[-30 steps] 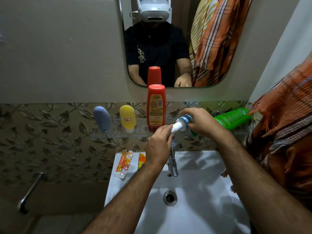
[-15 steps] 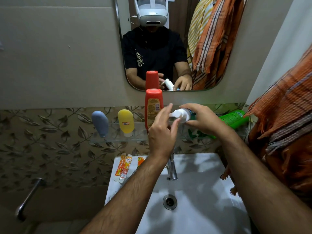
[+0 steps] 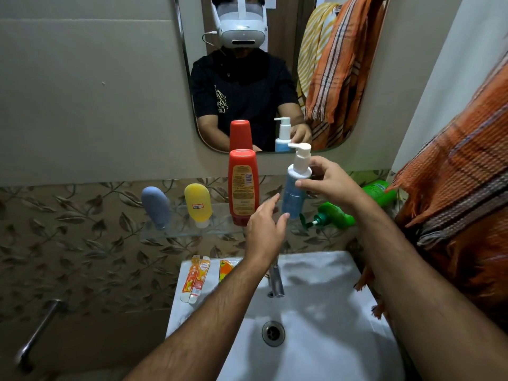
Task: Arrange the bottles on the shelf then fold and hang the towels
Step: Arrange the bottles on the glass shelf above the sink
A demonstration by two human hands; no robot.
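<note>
the right hand (image 3: 330, 185) holds the blue pump bottle (image 3: 293, 193) upright, thumb across its front just under the white collar and the other fingers behind it; the white pump head points left. the bottle sits just right of the tall red bottle (image 3: 243, 185), and whether its base touches the glass shelf (image 3: 192, 232) cannot be told, since the left hand covers that spot. the left hand (image 3: 265, 229) is loosely open, fingers spread and reaching toward the bottom of the blue bottle, with a fingertip (image 3: 286, 215) at or very near its lower edge; it grips nothing.

on the shelf, from the left, a grey-blue tube bottle (image 3: 155, 206) and a yellow tube bottle (image 3: 198, 203) stand cap down, then the red bottle, also cap down. right of the hands a green pump bottle (image 3: 334, 215) lies on its side, pump toward the sink, and a second green bottle (image 3: 378, 192) lies behind it, partly hidden by the right arm.

an orange striped towel (image 3: 461, 188) hangs at the right edge, cut off by the frame. small orange sachets (image 3: 195, 279) lie on the sink (image 3: 316, 339) rim beside the tap (image 3: 276, 281). the mirror (image 3: 247, 92) repeats the bottles and hanging towels.
</note>
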